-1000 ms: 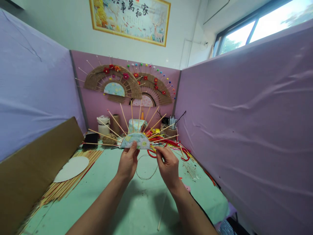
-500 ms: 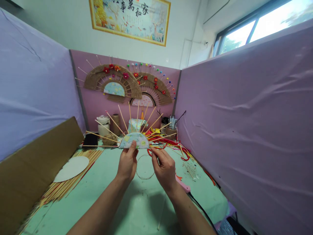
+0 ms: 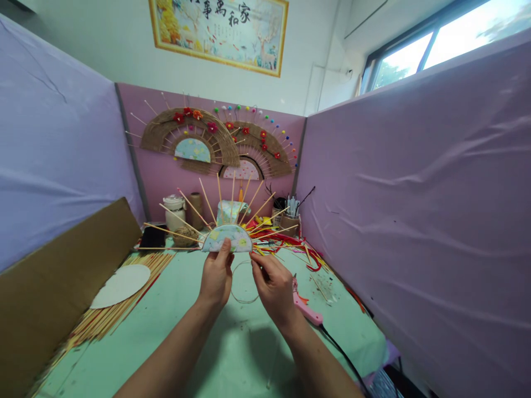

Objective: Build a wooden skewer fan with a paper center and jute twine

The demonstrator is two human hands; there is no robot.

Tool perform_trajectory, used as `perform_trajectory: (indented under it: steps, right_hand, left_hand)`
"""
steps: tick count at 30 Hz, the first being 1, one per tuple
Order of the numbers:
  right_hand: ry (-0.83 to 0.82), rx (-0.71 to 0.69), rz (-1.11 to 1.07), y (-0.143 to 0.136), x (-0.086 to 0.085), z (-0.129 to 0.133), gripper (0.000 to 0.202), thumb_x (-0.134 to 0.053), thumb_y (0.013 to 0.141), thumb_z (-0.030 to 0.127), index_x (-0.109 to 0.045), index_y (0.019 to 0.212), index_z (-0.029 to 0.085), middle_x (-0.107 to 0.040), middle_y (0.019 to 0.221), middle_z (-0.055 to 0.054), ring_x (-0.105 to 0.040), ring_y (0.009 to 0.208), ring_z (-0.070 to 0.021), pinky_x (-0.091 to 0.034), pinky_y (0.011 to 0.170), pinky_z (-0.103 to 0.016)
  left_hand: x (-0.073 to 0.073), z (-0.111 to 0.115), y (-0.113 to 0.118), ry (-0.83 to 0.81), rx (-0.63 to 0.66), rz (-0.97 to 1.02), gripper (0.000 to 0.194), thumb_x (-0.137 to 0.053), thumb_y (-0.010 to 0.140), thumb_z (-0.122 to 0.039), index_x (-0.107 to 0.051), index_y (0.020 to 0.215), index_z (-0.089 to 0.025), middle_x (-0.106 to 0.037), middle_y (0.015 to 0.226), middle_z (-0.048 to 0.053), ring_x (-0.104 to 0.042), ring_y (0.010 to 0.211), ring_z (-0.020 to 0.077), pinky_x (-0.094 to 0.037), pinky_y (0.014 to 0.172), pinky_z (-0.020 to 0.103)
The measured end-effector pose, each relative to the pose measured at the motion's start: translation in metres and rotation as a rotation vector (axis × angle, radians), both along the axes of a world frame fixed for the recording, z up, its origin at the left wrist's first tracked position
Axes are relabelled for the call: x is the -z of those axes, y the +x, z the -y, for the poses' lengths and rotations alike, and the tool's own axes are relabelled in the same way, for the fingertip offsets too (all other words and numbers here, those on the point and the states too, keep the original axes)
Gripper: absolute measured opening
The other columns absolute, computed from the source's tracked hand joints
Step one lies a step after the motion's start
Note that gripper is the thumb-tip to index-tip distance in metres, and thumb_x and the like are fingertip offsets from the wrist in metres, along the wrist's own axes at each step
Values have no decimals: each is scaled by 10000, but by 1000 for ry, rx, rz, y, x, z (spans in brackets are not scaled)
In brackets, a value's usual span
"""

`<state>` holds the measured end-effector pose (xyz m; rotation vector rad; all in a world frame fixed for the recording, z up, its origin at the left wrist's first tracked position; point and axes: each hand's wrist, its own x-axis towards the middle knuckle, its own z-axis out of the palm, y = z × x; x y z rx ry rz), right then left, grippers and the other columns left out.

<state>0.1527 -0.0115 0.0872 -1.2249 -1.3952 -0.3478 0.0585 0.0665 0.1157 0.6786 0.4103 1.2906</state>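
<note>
A half-round, fabric-covered piece with a light floral print is held upright above the table, thin wooden sticks fanning out from its curved edge. My left hand grips it at the bottom edge, thumb on the front face. At its lower right corner, the fingers of my right hand are pinched together; whatever lies between them is too small or hidden to make out. Below the piece, a loop of thin cord hangs or lies between my hands.
A pink glue gun with a black cable lies right of my right hand. Bundled sticks and a white oval are at left beside a cardboard panel. Jars, twine and red strips line the back. Finished fan pieces hang behind.
My right hand has shifted slightly left, its fingertips now closer in at the lower right corner of the half-round piece. More of the glue gun shows. My left hand stays in place.
</note>
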Motion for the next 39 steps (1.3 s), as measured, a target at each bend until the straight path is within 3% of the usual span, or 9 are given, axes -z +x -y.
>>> perform_trajectory:
  steps: [4,8,12,16,21,29,39]
  right_hand:
    - [-56,42,50,-1,-3,12,163,-587,907,222,-683,1031,180,-708,942,-73,-629,900,-203,-487,822,-359]
    - [-95,170,87,-1,-6,30,95,-630,877,278,-682,884,200,-672,931,-62,-586,926,-234,-423,851,-415]
    - [22,274,60,-4,-7,35,189,-559,913,269,-632,1060,175,-613,1008,-90,-541,987,-243,-395,883,-433]
    - [5,259,142,-10,-7,30,421,-518,929,288,-494,1330,160,-543,1199,-134,-489,1110,-269,-367,952,-464]
    - [-51,239,172,-17,-8,25,577,-492,937,320,-332,1469,169,-472,1318,-159,-448,1211,-296,-360,992,-497]
    - [-52,247,153,-18,-11,23,630,-465,947,358,-243,1513,193,-441,1361,-170,-423,1257,-317,-352,1013,-528]
    - [-58,221,129,-17,-13,21,602,-446,964,387,-266,1498,174,-439,1362,-178,-417,1266,-312,-363,1015,-529]
  left_hand:
    - [1,-1,0,34,12,17,334,-845,638,-353,-703,915,-230,-708,897,-34,-612,864,105,-401,816,238]
    - [6,-4,1,90,16,27,333,-838,651,-359,-705,938,-254,-715,971,-27,-608,948,116,-389,877,257]
    - [11,-4,4,111,55,45,334,-858,614,-361,-712,898,-265,-727,973,-24,-616,969,139,-391,904,294]
    - [11,2,7,128,94,50,330,-871,588,-357,-721,861,-246,-740,934,-7,-638,943,163,-404,940,337]
    - [11,10,8,136,126,29,326,-874,583,-344,-734,848,-215,-745,915,14,-653,927,179,-408,982,361]
    - [14,12,8,151,149,-32,330,-868,582,-384,-750,836,-208,-747,912,35,-667,941,208,-416,979,371]
    - [16,12,9,172,154,-21,331,-857,603,-369,-752,880,-220,-748,965,34,-658,962,203,-402,1016,381]
